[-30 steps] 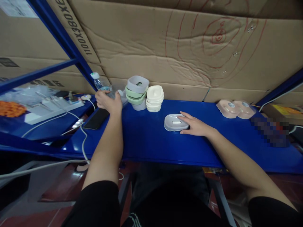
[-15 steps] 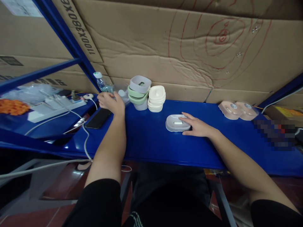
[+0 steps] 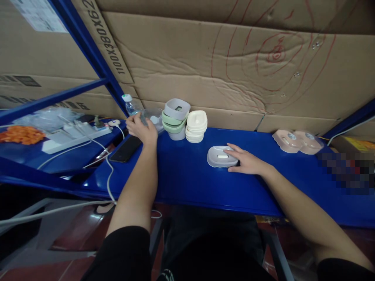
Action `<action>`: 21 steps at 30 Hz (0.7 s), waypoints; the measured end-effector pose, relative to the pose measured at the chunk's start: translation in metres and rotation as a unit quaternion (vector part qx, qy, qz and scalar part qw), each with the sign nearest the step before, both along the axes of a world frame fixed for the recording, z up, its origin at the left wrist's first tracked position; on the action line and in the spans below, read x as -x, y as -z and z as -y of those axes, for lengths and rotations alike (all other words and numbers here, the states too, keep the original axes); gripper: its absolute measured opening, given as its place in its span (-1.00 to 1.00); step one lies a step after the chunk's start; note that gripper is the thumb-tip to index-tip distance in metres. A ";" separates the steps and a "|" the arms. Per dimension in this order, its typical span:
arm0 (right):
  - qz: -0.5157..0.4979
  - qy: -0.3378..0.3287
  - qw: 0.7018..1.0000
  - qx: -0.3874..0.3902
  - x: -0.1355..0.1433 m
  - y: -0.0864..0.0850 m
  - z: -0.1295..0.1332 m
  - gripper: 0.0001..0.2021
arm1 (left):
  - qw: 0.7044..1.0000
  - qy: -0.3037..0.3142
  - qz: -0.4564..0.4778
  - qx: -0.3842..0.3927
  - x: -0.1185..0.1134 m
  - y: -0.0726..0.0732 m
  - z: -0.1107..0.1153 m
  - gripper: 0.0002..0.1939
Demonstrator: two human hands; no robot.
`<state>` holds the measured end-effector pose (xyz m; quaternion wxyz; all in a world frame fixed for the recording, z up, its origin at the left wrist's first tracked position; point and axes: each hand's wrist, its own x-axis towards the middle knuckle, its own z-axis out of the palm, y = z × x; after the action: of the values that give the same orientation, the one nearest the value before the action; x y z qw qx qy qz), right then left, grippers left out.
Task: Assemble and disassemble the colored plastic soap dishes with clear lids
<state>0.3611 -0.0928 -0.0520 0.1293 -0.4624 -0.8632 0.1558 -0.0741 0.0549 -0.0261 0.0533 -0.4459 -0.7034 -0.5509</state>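
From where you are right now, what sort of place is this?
Most likely a makeshift workbench, perhaps in a workshop or storeroom: a blue table backed by cardboard sheeting, stacked green and grey containers on it, and a grey piece touched by the right hand.

Clock centred on the grey dish [image 3: 216, 157]: smooth plastic, satin sheen. Desk [image 3: 181, 183] beneath, from where I stand: smooth, glossy, looks like painted metal. Cardboard wall [image 3: 193, 62], 12 o'clock: matt, creased. Cream stack [image 3: 197, 121], 11 o'clock: matt plastic. Bottle [image 3: 129, 104], 10 o'clock: clear, shiny plastic.
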 end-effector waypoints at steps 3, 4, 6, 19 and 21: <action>0.009 0.005 1.000 0.006 0.001 -0.002 0.001 -0.08 | 1.000 -0.005 0.010 -0.021 -0.004 0.000 0.000 -0.57; 0.011 0.006 1.000 0.008 0.001 -0.002 0.001 -0.08 | 0.999 -0.012 0.014 -0.028 -0.006 0.000 0.000 -0.56; 0.012 0.007 1.000 0.009 0.002 -0.003 0.001 -0.08 | 0.998 -0.034 0.023 -0.041 -0.009 -0.002 0.001 -0.55; -0.012 0.001 1.000 0.002 0.003 -0.005 0.003 0.02 | 0.939 0.031 0.132 -0.317 -0.013 -0.033 0.011 -0.59; -0.040 0.000 0.999 -0.032 0.005 -0.007 0.004 0.08 | 0.904 0.098 0.132 -0.394 -0.028 -0.035 0.016 -0.60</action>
<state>0.3565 -0.0968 -0.0448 0.1784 -0.4519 -0.8617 0.1464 -0.0462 0.0391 0.0090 0.0773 -0.3783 -0.3822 -0.8395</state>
